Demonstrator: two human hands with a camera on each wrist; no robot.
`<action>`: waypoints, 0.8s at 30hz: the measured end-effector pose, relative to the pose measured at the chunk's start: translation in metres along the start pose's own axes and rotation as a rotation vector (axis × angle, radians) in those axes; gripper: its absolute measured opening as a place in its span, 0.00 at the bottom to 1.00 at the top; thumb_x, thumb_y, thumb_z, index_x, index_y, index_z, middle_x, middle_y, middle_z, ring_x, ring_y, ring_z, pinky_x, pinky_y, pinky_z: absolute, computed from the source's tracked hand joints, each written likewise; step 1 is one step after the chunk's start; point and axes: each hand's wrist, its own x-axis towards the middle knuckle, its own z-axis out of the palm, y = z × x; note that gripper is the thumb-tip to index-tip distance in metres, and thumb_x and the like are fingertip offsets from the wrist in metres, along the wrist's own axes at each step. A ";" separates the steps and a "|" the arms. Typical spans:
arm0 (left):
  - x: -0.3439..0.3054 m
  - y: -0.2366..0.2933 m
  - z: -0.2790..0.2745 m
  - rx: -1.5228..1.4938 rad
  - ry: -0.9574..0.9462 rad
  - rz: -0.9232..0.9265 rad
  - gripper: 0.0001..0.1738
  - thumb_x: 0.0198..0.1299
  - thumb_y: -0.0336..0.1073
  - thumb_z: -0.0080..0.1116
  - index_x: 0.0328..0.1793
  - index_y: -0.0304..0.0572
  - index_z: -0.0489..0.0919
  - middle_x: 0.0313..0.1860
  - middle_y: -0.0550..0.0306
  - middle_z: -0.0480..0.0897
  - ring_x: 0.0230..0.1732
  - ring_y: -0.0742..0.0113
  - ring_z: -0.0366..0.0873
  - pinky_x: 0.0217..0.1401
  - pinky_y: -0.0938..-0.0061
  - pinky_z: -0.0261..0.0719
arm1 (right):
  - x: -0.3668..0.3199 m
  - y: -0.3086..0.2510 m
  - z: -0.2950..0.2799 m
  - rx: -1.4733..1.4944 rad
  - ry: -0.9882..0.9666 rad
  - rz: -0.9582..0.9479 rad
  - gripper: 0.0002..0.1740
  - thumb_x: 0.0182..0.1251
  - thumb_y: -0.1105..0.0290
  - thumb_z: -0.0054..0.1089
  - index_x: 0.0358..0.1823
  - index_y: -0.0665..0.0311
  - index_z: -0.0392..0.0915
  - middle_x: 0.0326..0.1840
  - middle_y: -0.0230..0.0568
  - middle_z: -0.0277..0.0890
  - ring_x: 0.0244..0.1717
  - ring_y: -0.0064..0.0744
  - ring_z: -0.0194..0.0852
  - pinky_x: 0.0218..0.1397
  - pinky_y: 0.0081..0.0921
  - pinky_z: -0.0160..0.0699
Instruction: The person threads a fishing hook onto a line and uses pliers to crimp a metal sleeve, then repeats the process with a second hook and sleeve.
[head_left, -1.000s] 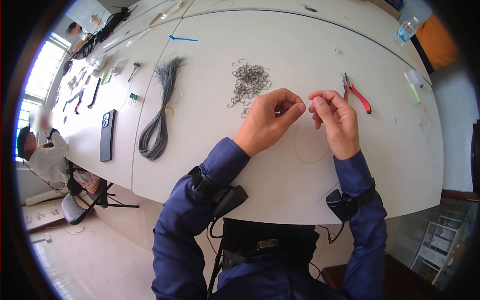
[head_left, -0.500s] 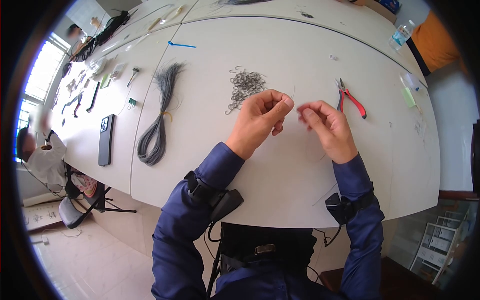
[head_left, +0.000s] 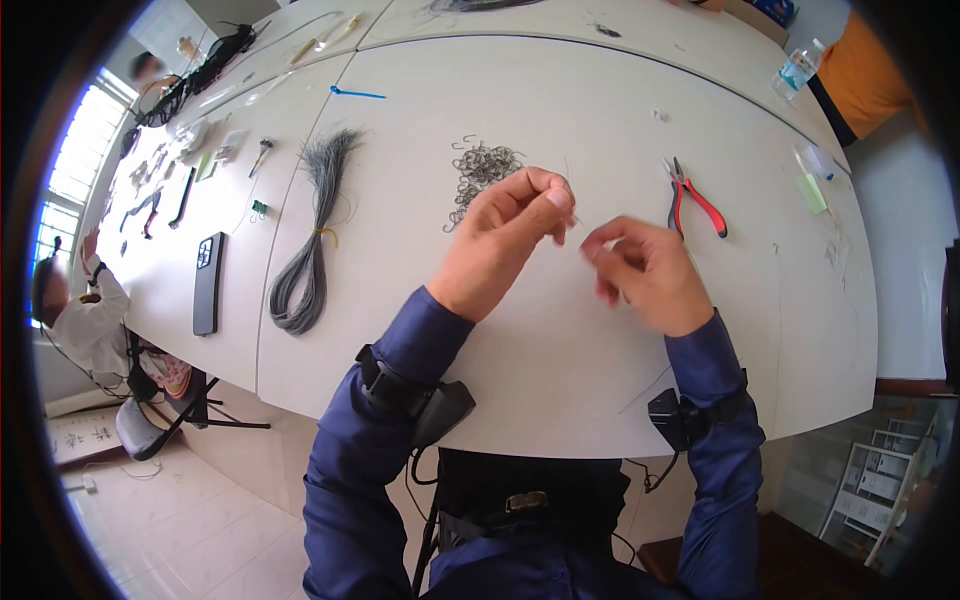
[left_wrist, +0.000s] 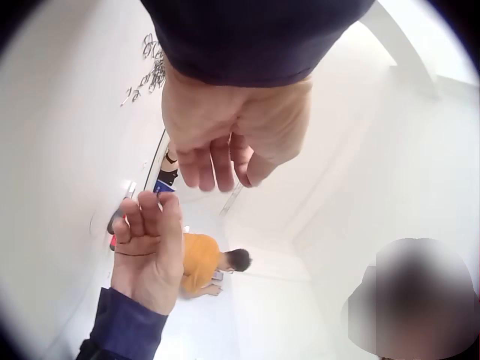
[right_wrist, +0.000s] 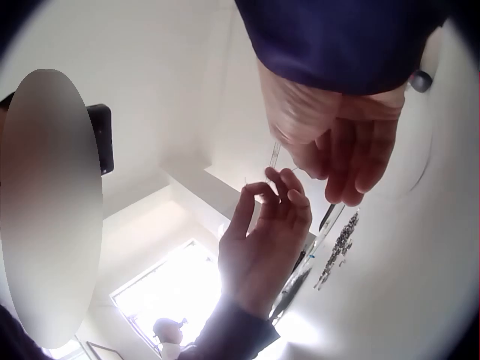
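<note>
In the head view my left hand (head_left: 507, 240) pinches a thin wire (head_left: 567, 170) between thumb and forefinger. A short end stands up above the fingertips, and another stretch slants toward my right hand (head_left: 648, 275). The right hand is blurred, its loosely bent fingers close beside that stretch. From the right wrist, a bit of wire (right_wrist: 245, 181) pokes up at the left hand's fingertips. Just beyond the left hand lies a pile of small bent wire hooks (head_left: 487, 165), partly covered by it. Red-handled pliers (head_left: 700, 200) lie past the right hand.
A bundle of grey wire (head_left: 315, 260), bound with a yellow tie, lies left of the hooks. Farther left is a dark phone (head_left: 207, 285). A blue cable tie (head_left: 358, 93) and a water bottle (head_left: 797, 70) are toward the back. Other people sit around the table.
My hands have drawn apart, and the left hand has shifted left with the wire. The wire loop seen hanging between them a second ago no longer shows there. The right hand has dropped slightly.
</note>
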 end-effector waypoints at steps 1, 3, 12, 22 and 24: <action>0.000 0.005 0.002 -0.069 -0.039 0.001 0.10 0.76 0.40 0.54 0.43 0.42 0.75 0.32 0.60 0.77 0.39 0.70 0.76 0.47 0.71 0.73 | 0.003 0.007 -0.002 0.180 0.058 -0.091 0.11 0.75 0.68 0.59 0.51 0.68 0.80 0.36 0.36 0.84 0.36 0.19 0.81 0.39 0.21 0.79; -0.003 0.021 0.004 -0.209 -0.117 0.005 0.09 0.76 0.39 0.52 0.43 0.43 0.73 0.33 0.59 0.76 0.42 0.68 0.76 0.51 0.69 0.72 | 0.008 0.018 -0.009 0.536 0.175 -0.271 0.12 0.77 0.68 0.56 0.52 0.68 0.79 0.42 0.39 0.85 0.40 0.20 0.81 0.43 0.23 0.82; -0.001 0.026 -0.014 0.594 -0.262 0.248 0.07 0.71 0.37 0.62 0.43 0.43 0.80 0.72 0.42 0.72 0.74 0.56 0.67 0.77 0.59 0.61 | -0.006 0.017 -0.050 0.452 -0.017 -0.221 0.14 0.75 0.69 0.46 0.53 0.69 0.76 0.25 0.24 0.61 0.24 0.14 0.59 0.30 0.17 0.62; -0.001 0.026 -0.015 0.476 -0.288 -0.042 0.07 0.73 0.32 0.59 0.47 0.35 0.79 0.42 0.59 0.81 0.49 0.72 0.78 0.57 0.73 0.77 | 0.005 0.039 -0.063 0.395 0.325 -0.335 0.12 0.69 0.73 0.51 0.51 0.63 0.75 0.25 0.28 0.70 0.24 0.19 0.66 0.32 0.18 0.70; -0.002 0.023 -0.017 0.452 -0.243 -0.064 0.07 0.73 0.33 0.60 0.47 0.34 0.79 0.41 0.61 0.80 0.46 0.75 0.77 0.56 0.75 0.76 | 0.013 0.048 -0.055 -0.169 0.568 -0.295 0.14 0.68 0.74 0.52 0.53 0.63 0.76 0.29 0.32 0.78 0.28 0.25 0.74 0.37 0.22 0.77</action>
